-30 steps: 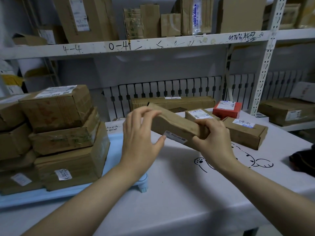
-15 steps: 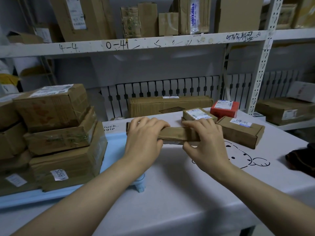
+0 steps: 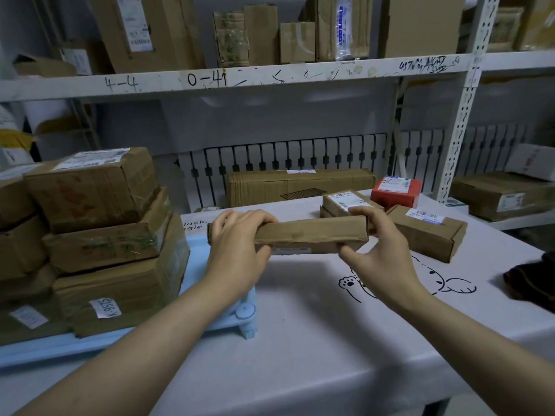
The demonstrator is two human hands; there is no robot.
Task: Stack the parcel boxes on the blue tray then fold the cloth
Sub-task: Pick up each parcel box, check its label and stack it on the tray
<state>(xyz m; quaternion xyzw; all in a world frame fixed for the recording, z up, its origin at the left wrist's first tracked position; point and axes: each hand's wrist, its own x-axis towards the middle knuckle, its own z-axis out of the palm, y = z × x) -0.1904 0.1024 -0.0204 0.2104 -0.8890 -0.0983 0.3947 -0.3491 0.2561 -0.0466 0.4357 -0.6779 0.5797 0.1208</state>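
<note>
parcel depot: shelves (image 3: 270, 79) of boxes (image 3: 300, 40)

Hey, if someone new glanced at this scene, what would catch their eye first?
Both hands, left hand and right hand, grip a long flat parcel in mid-air at centre. A stack of parcels fills the blue tray on the left; a red box stands out behind.

matt cardboard box (image 3: 310, 234), smooth plastic tray (image 3: 192, 253)

The shelf edge (image 3: 270, 78) bears handwritten "4-4" and "0-41". A white sticker (image 3: 105, 307) on the lowest stacked box reads "K-9575". The worktop cloth (image 3: 300, 325) shows "luck..".
</note>
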